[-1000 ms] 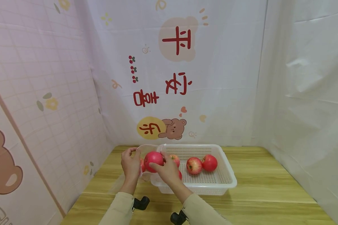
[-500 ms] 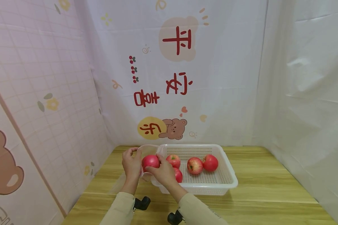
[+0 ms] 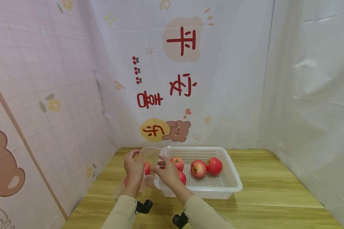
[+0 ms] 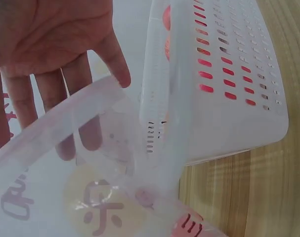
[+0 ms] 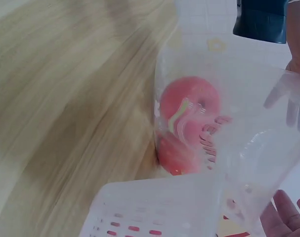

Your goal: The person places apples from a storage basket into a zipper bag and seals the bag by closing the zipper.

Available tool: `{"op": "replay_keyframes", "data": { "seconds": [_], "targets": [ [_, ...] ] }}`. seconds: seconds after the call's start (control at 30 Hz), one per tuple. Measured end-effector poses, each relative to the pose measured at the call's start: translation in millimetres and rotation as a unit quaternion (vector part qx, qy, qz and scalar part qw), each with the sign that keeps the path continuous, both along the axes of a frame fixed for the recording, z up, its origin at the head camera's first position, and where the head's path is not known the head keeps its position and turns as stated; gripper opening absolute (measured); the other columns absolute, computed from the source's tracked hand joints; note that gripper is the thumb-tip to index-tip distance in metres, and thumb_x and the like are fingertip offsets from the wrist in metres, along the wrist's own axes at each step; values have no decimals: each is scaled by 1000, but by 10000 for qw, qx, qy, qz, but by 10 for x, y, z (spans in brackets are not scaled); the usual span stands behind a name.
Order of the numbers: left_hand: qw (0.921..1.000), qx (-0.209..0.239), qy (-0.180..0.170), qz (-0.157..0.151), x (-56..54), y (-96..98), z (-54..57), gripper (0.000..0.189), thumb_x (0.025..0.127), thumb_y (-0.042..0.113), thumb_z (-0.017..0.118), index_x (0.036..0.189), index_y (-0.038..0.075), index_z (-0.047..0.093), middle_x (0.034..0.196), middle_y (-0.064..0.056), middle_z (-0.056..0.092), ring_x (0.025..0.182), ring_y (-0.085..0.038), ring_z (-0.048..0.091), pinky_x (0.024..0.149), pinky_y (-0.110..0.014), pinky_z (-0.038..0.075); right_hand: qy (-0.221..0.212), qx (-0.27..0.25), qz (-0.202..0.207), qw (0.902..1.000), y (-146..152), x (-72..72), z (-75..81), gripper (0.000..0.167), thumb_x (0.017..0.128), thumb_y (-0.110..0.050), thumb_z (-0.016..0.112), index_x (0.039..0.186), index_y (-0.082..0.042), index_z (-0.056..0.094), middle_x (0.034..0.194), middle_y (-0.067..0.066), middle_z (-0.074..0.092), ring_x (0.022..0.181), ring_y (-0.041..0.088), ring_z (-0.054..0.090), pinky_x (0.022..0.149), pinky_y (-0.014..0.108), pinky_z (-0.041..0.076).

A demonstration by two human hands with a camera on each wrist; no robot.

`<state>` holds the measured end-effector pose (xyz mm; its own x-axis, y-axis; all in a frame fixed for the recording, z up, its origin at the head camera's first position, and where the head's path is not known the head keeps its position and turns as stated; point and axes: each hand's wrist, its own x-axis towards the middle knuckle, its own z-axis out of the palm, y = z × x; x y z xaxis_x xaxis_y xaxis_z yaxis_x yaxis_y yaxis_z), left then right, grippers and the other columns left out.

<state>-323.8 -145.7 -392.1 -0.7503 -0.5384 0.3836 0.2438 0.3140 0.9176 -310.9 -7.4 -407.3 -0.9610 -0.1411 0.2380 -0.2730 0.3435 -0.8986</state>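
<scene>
My left hand (image 3: pixel 134 167) grips the rim of a clear plastic bag (image 3: pixel 152 154), whose mouth stands open toward the right. Inside it, the right wrist view shows an upper apple (image 5: pixel 190 101) and a lower apple (image 5: pixel 177 155), both blurred by the film. At the bag's mouth is my right hand (image 3: pixel 168 171), holding nothing. Its extended, spread fingers show in the left wrist view, some seen through the film. Right beside the bag, a white perforated basket (image 3: pixel 232 178) holds several red apples (image 3: pixel 198 168). My left fingertips are mostly hidden.
Everything rests on a wood-grain table (image 3: pixel 263 190). A white printed cloth (image 3: pixel 226 95) hangs behind and along both sides. Black mounts (image 3: pixel 144 206) sit at both wrists. The bag's edge overlaps the basket's left end.
My right hand carried an apple leftward into the bag's mouth and let go of it. The apple is now down in the bag. My left hand has stayed at the rim.
</scene>
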Motion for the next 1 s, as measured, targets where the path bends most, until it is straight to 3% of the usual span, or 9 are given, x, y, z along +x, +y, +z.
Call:
{"op": "replay_keyframes", "data": {
  "seconds": [0.27, 0.53, 0.8, 1.0],
  "targets": [
    [9998, -66, 129, 127, -2, -22, 17, 19, 91, 16, 63, 92, -1, 70, 109, -19, 58, 102, -39, 53, 88, -47, 39, 199, -253, -74, 9995, 103, -9, 30, 54, 88, -26, 76, 135, -6, 58, 116, 14, 68, 106, 30, 66, 86, 43, 55],
    [9995, -157, 205, 172, 4, -60, 22, 19, 90, 15, 64, 91, -3, 70, 108, -21, 59, 104, -38, 53, 92, -48, 38, 491, -395, -175, 9979, 287, -55, 27, 51, 90, -24, 74, 133, -2, 60, 112, 14, 70, 104, 30, 67, 87, 42, 55],
    [9998, -141, 108, -61, 30, -120, 16, 18, 90, 14, 65, 94, -2, 71, 112, -21, 59, 111, -37, 51, 96, -48, 36, 218, -479, -352, 9980, 535, -143, -34, 50, 91, -25, 72, 133, -2, 59, 116, 16, 68, 108, 32, 65, 89, 43, 54],
    [9989, -120, -109, -430, 51, -178, -2, 21, 91, 20, 68, 99, 0, 71, 117, -17, 58, 115, -32, 49, 98, -46, 37, 3, -366, -495, 9981, 711, -172, -80, 50, 93, -26, 69, 136, -4, 57, 121, 18, 65, 112, 35, 63, 92, 48, 52]
  ]
}}
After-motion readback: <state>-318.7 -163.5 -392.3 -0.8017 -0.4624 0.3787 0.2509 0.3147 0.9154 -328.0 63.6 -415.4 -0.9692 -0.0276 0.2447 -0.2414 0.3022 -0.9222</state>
